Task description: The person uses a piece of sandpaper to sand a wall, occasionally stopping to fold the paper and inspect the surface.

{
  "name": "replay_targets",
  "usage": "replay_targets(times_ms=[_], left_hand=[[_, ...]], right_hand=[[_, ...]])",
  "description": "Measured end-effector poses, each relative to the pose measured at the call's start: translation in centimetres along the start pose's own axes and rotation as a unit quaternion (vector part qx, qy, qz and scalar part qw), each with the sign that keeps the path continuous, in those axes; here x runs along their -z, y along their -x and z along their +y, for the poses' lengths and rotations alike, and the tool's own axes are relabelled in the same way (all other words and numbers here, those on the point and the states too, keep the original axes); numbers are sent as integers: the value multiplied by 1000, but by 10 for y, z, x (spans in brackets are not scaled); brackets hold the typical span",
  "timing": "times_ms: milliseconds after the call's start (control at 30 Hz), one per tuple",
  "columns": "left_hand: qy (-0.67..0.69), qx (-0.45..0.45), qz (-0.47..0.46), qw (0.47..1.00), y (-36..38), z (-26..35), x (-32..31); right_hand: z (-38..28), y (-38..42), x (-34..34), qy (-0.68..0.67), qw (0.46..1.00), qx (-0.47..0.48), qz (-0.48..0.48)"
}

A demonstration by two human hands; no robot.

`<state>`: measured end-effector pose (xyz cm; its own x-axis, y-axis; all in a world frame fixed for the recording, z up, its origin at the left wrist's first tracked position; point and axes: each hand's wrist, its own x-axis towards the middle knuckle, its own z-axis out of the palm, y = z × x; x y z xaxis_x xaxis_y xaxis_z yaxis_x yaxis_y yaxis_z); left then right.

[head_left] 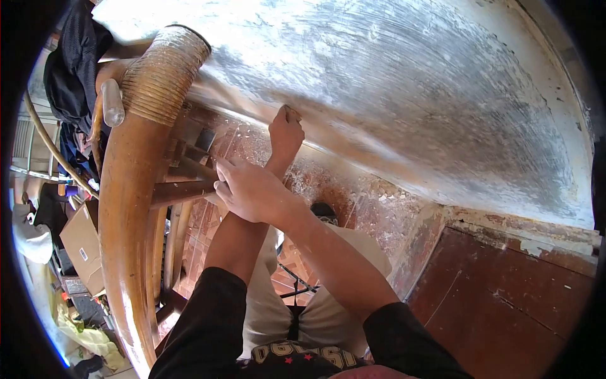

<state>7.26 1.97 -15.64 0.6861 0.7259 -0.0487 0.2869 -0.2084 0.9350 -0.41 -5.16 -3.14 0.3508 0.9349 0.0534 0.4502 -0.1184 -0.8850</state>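
Note:
My left hand (286,136) reaches forward to the lower part of the whitish-grey wall (379,69). Its fingers are closed against the surface. A small dark edge shows at the fingertips, too little to name what is in them. My right hand (247,189) crosses over my left forearm and lies on or just above it, its fingers loosely curled and partly apart, with nothing visible in them. Those fingertips are near a dark wooden crossbar (183,193) of the cane furniture. Scratches and streaks of grey and white cover the wall.
A thick curved cane frame (129,208) with a wrapped joint stands close at left. Dark cloth (72,69) hangs behind it, and a cardboard box (84,243) sits beyond. White dust and flakes lie on the patterned floor (363,221). Dark red panels (499,290) are at lower right.

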Motion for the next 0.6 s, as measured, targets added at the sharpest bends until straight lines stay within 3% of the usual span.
replay_targets(times_ms=[67, 100, 167, 200, 267, 400, 467, 533, 600], left_hand=[[168, 194, 16, 966, -3, 17, 1], [171, 190, 17, 967, -7, 5, 0], [-42, -3, 39, 998, -5, -6, 2], [-41, -5, 43, 998, -2, -4, 5], [-137, -130, 5, 982, 7, 0, 12], [-82, -124, -13, 989, -1, -6, 14], [-3, 83, 72, 994, -20, -19, 12], [-7, 35, 53, 998, -15, -30, 11], [-120, -124, -25, 985, 7, -15, 9]], right_hand=[[-2, 1, 2, -29, 997, 47, 54], [-4, 1, 5, -25, 997, 51, 54], [-8, 2, 9, -79, 989, 86, 95], [-10, 2, 11, -78, 989, 89, 93], [-14, 0, 14, -85, 986, 98, 107], [-15, 0, 24, -79, 989, 81, 97], [-13, 5, 25, -74, 987, 73, 121], [-13, 10, 29, -63, 987, 78, 126], [-17, 11, 29, -61, 986, 87, 126]])
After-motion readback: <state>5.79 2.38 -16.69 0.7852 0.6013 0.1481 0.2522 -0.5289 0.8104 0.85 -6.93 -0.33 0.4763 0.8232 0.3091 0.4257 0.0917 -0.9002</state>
